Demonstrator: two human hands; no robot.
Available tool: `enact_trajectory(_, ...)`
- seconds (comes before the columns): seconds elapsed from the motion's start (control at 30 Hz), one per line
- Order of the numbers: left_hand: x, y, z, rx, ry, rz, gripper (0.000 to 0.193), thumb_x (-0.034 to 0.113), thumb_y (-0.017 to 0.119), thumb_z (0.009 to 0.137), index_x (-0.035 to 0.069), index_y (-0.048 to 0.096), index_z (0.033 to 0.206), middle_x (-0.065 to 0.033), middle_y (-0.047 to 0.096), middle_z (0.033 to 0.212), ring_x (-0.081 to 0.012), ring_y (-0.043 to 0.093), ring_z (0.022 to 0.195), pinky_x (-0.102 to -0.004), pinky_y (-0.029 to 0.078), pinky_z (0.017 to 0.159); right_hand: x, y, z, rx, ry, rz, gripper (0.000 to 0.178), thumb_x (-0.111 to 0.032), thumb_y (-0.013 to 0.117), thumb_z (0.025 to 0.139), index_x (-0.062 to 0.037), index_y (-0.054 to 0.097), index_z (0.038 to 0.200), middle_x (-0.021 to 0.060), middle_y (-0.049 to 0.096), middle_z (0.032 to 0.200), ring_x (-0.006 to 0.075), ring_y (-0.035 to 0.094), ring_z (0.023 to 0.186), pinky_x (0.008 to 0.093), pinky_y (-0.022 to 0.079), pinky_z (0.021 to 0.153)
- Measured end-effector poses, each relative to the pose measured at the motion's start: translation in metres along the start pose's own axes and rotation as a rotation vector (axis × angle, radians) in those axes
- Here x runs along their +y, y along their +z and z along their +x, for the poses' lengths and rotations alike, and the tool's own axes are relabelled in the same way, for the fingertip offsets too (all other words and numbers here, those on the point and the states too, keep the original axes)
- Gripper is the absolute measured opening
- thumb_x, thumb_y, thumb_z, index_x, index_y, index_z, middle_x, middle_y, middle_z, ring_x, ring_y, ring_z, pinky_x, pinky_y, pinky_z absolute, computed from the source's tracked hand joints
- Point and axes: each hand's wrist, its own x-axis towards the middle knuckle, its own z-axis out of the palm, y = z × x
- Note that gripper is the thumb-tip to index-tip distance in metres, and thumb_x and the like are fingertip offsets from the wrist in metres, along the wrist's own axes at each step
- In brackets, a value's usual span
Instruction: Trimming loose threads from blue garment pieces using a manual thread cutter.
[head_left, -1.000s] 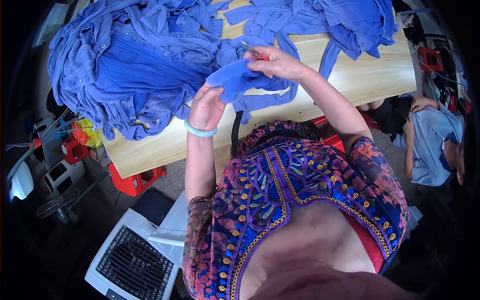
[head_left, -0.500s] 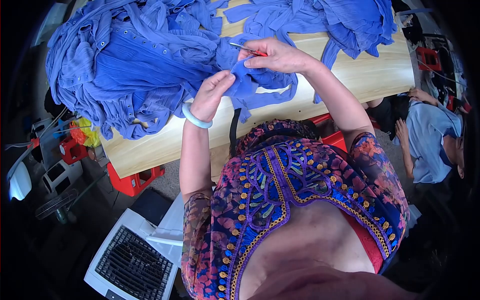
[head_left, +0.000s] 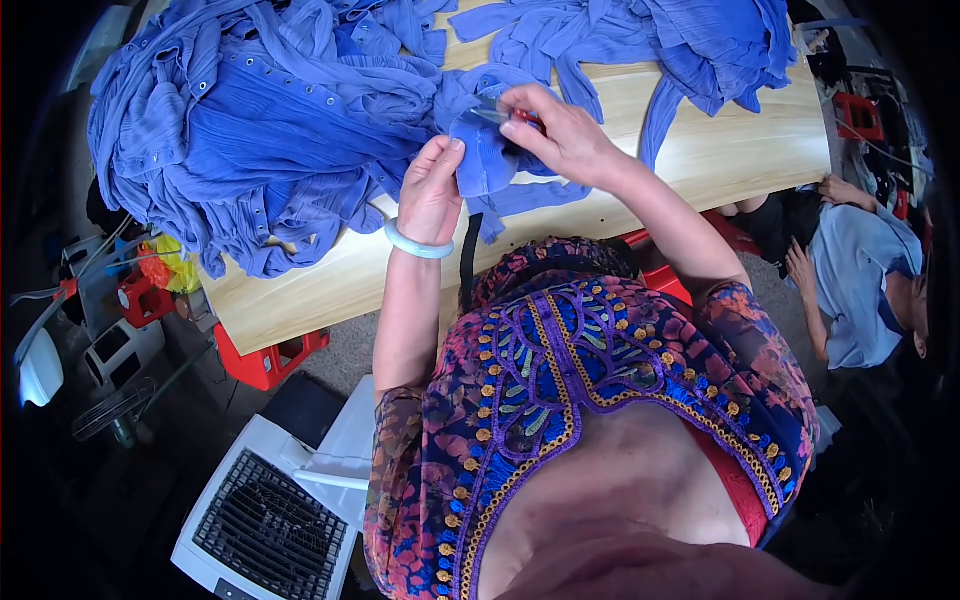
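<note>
I see the blue cloth (head_left: 484,170) at four o'clock from pinching left fingers (head_left: 446,156), right fingers (head_left: 532,97) holding snips (head_left: 528,119) at its one o'clock.

Tabletop (head_left: 740,150) bright, faint sheen; floor (head_left: 352,352) dimmer; edges bowed, corners black; metal tool (head_left: 488,110) blurred.

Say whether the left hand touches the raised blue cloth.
Touching: the head view shows the left hand pinching the edge of the raised blue cloth.
</note>
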Motion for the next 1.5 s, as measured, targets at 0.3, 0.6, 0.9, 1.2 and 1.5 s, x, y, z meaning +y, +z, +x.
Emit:
enact_trajectory(0.3, 0.0, 0.003, 0.002, 0.046, 0.101, 0.202, 0.009, 0.011, 0.047, 0.084, 0.005, 0.054, 0.082, 0.0018, 0.054, 0.074, -0.0034, 0.048, 0.066, -0.017, 0.037, 0.061, -0.009, -0.002, -0.012, -0.006, -0.163, -0.051, 0.028, -0.025, 0.056, 0.076, -0.0045, 0.05, 0.094, 0.0097, 0.054, 0.076, 0.0232, 0.054, 0.066, 0.0301, 0.043, 0.058)
enact_trajectory(0.6, -0.003, 0.001, -0.004, 0.024, 0.131, 0.266, 0.011, 0.01, 0.045, 0.083, 0.005, 0.054, 0.08, 0.0026, 0.053, 0.072, -0.0028, 0.046, 0.066, -0.0171, 0.036, 0.061, -0.005, -0.002, -0.011, -0.092, -0.194, -0.084, 0.026, -0.025, 0.056, 0.076, -0.0052, 0.052, 0.093, 0.0097, 0.055, 0.072, 0.0246, 0.055, 0.063, 0.0314, 0.042, 0.055)
enact_trajectory(0.9, -0.006, 0.002, -0.001, 0.048, 0.065, 0.071, 0.01, 0.009, 0.044, 0.083, 0.004, 0.053, 0.083, -0.0008, 0.054, 0.077, -0.0061, 0.048, 0.071, -0.0188, 0.037, 0.066, 0.0, 0.002, -0.012, -0.019, -0.281, -0.1, 0.023, -0.024, 0.057, 0.076, -0.0035, 0.054, 0.087, 0.0107, 0.057, 0.075, 0.0244, 0.056, 0.064, 0.0307, 0.043, 0.056)
enact_trajectory(1.2, -0.011, -0.035, 0.004, -0.044, 0.051, 0.027, 0.012, 0.012, 0.042, 0.077, 0.004, 0.05, 0.081, -0.0025, 0.053, 0.079, -0.0109, 0.048, 0.074, -0.0237, 0.036, 0.072, 0.041, 0.003, -0.003, 0.037, 0.176, 0.21, 0.036, -0.02, 0.061, 0.073, -0.0049, 0.046, 0.103, 0.0027, 0.052, 0.083, 0.0102, 0.049, 0.075, 0.0231, 0.04, 0.069)
enact_trajectory(1.5, -0.008, -0.046, -0.007, -0.175, 0.0, -0.12, 0.015, 0.015, 0.043, 0.077, 0.003, 0.049, 0.084, -0.0053, 0.055, 0.084, -0.0158, 0.05, 0.082, -0.0283, 0.036, 0.079, 0.095, 0.035, 0.041, -0.118, 0.004, 0.012, 0.041, -0.007, 0.052, 0.065, -0.0095, 0.047, 0.106, 0.0091, 0.053, 0.1, 0.0247, 0.05, 0.093, 0.03, 0.038, 0.08)
